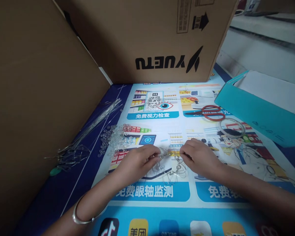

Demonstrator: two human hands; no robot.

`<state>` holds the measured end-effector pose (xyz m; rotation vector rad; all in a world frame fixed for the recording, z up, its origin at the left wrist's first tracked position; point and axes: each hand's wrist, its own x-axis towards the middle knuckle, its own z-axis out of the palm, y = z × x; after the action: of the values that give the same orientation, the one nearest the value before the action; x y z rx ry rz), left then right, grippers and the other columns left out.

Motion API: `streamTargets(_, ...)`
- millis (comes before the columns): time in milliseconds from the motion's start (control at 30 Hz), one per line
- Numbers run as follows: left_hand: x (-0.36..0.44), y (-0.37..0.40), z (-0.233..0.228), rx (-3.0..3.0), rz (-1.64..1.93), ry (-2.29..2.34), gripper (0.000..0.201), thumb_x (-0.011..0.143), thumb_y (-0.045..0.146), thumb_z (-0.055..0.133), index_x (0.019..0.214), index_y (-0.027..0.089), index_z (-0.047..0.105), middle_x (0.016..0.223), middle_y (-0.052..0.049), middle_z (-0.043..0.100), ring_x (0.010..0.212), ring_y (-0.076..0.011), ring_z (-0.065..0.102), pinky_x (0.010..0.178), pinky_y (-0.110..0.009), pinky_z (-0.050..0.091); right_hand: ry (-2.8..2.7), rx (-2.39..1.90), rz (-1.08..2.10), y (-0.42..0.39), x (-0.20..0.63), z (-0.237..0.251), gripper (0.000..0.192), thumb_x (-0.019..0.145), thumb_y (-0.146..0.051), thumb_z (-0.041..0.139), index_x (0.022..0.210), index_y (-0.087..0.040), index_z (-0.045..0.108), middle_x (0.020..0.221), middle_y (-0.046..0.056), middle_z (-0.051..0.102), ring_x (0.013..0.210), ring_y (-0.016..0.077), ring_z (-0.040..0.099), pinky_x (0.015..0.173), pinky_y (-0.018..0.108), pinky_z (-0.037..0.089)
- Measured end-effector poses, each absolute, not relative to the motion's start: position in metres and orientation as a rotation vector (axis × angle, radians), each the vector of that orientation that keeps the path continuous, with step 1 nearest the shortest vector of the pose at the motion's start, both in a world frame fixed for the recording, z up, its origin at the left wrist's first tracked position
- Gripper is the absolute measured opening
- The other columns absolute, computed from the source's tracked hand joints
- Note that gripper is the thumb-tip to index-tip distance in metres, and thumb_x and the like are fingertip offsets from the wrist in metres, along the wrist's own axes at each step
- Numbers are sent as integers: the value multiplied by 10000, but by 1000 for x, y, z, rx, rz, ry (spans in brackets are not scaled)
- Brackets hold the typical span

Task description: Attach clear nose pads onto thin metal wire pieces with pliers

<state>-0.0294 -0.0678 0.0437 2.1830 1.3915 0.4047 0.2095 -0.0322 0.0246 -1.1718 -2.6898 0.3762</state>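
Note:
My left hand (137, 160) and my right hand (199, 157) meet over a printed poster (162, 193) that covers the table. Both pinch a tangle of thin wire threaded with clear beads (170, 165), held just above the poster between the fingertips. A silver bangle (82, 216) circles my left wrist. A heap of loose clear beads (116, 137) lies just beyond my left hand. A bundle of thin wires (88, 134) lies further left, its ends tangled near a green piece.
A large cardboard box marked YUETU (152, 42) stands at the back, and another cardboard wall (34, 98) closes the left side. Red-handled scissors (210, 112) lie on the poster at right. A teal box (258, 111) sits at the far right.

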Motion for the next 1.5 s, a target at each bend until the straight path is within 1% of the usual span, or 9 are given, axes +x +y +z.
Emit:
streamTargets(300,-32,-81,61,2368,51,1551,221,893,320,398,993,208,560,925,-53,625,837,-207,595,691,-299,449,-2664,-1148,405,-32,213,23,193,867,-225,420,772,-175,581,790,53,568,814,176,477,745,308,352)
streamTargets(467,-56,-110,61,2345,-203,1586,245,869,285,438,1088,242,538,1059,-60,605,869,-216,608,734,-323,479,-2626,-1122,435,-32,218,22,195,874,-221,414,806,-181,593,791,50,569,821,178,478,759,313,360)
streamTargets(633,-64,-129,50,2260,-181,1686,259,846,269,465,1097,245,527,1139,-58,560,927,-213,592,739,-298,488,-2593,-1174,440,-31,229,25,182,867,-237,435,891,-184,608,880,63,581,883,196,478,796,331,371)
streamTargets(733,-63,-133,44,2201,-101,1696,199,860,256,435,1025,244,544,1074,-43,570,871,-188,596,684,-261,479,-2599,-1231,399,-30,240,27,202,841,-264,487,989,-187,600,952,77,574,927,219,471,814,353,376)
streamTargets(833,-62,-136,39,2165,7,1666,157,872,252,413,931,235,557,984,-32,579,820,-167,584,694,-249,464,-2626,-1245,342,-30,250,27,252,821,-301,523,1034,-187,593,992,92,564,950,237,469,828,376,377)
streamTargets(1067,-59,-148,24,2213,7,1739,190,888,193,350,799,198,518,846,-40,562,744,-175,543,669,-277,407,-2692,-1260,249,-31,257,27,272,826,-313,515,1057,-184,581,1006,102,564,965,247,475,846,402,374)
streamTargets(1233,-53,-147,36,2141,79,1819,167,899,210,333,792,195,460,747,-20,548,658,-164,523,585,-261,363,-2687,-1251,226,-31,257,31,263,837,-319,503,1039,-177,592,1012,104,577,964,258,479,842,421,377)
streamTargets(1333,-41,-137,54,2120,297,1787,153,900,240,344,790,196,442,722,-6,541,620,-139,507,564,-245,353,-2592,-1176,358,-37,253,42,237,879,-297,440,991,-173,607,986,95,597,933,230,497,825,385,389)
streamTargets(1500,-9,-110,69,2246,497,1630,112,888,236,381,824,190,460,751,-12,555,640,-128,513,567,-244,358,-2404,-1009,918,-54,234,70,230,901,-296,414,921,-209,626,845,39,628,768,140,548,667,245,413)
